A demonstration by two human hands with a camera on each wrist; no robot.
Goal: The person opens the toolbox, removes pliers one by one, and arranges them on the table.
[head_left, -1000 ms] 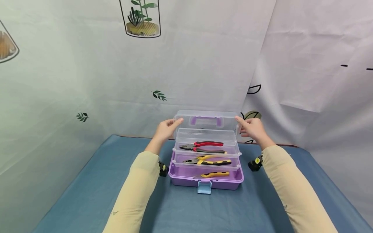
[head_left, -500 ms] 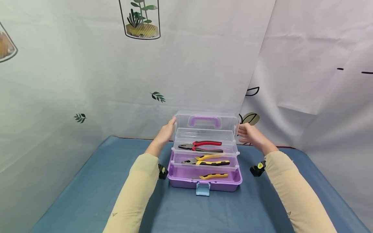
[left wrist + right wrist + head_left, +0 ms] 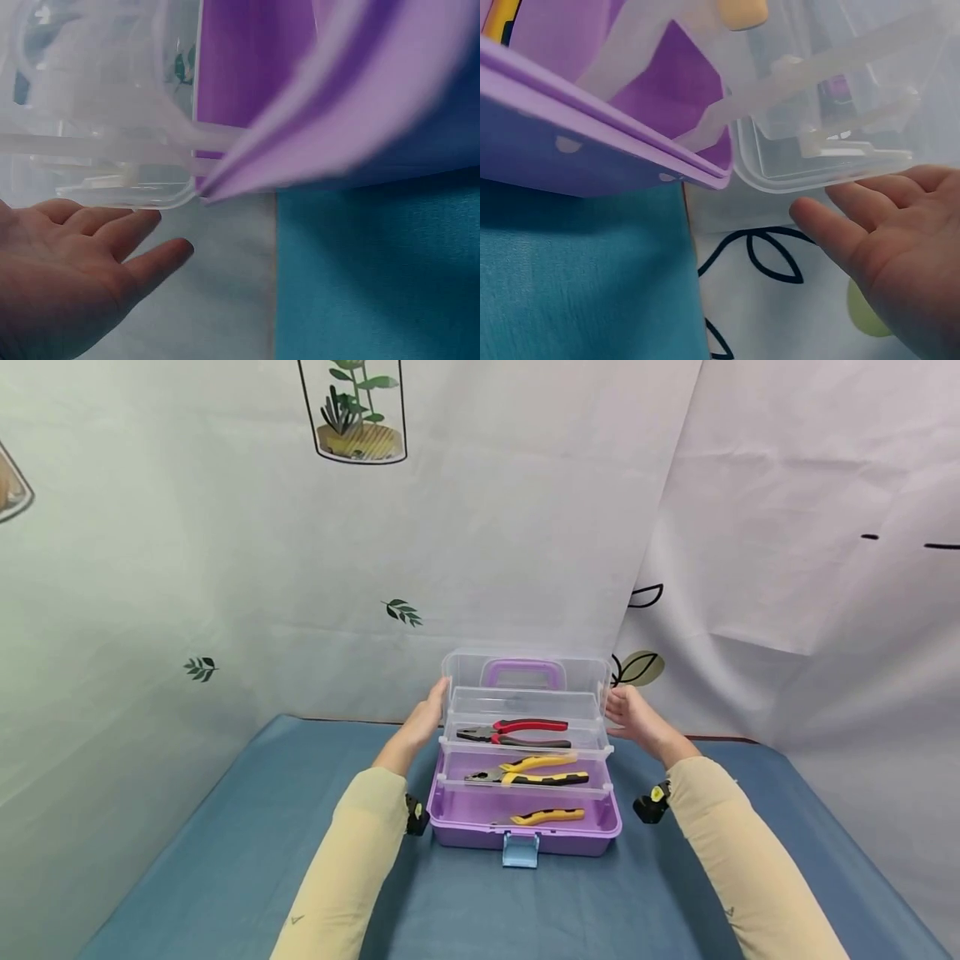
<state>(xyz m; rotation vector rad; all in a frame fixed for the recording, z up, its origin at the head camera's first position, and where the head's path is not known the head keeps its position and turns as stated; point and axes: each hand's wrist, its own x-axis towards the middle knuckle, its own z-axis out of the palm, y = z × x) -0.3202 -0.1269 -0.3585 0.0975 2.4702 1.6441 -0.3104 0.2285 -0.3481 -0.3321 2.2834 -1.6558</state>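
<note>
A toolbox with a purple base [image 3: 525, 843] stands unfolded on the table. Its clear lid [image 3: 465, 668] with a purple handle [image 3: 523, 662] is tipped back behind two stepped clear trays. Red-and-black pliers [image 3: 534, 725] lie in the upper tray, yellow-and-black pliers [image 3: 547, 779] in the lower one. A yellow-handled tool [image 3: 551, 816] lies in the base, its head hard to see. My left hand [image 3: 424, 717], fingers extended, lies against the lid's left side. On the other side my right hand [image 3: 637, 718] has its fingers spread at the lid's edge; contact is unclear in the right wrist view.
A light-blue latch [image 3: 521, 850] hangs down at the box's front. Blue cloth [image 3: 247, 860] covers the table around the box. A white printed curtain [image 3: 510, 527] hangs close behind the lid. Dark wrist cameras [image 3: 651, 806] sit beneath the sleeves.
Both hands have let go of the lid's upper corners and moved down along its sides, fingers now straight. The lid leans slightly farther back. The tools stay in place.
</note>
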